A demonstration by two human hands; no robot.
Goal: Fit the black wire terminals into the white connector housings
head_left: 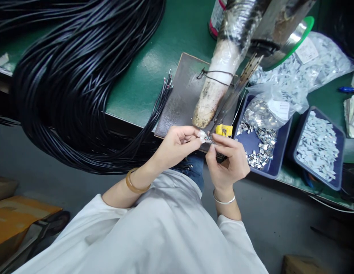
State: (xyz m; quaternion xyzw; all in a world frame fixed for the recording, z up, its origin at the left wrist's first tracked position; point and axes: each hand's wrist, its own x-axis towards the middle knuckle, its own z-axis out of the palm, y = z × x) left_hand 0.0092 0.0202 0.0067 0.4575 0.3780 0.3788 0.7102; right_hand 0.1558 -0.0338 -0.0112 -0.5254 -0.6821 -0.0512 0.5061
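Both forearms reached forward from a white shirt [159,236], slightly converging, with the hands nearly meeting in front of the table [137,91]. The left hand [180,143], fingers curled, pinched a small white piece [202,136] between thumb and forefinger. Beside it, the right hand [229,165] bent inward, thumb and fingertips almost together; whatever they held was too small to tell. Just beyond sat a yellow lump [224,130]; farther left hung black cables [76,95].

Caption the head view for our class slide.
Left hand pinching a small white piece, right hand alongside, near bundled black cables.
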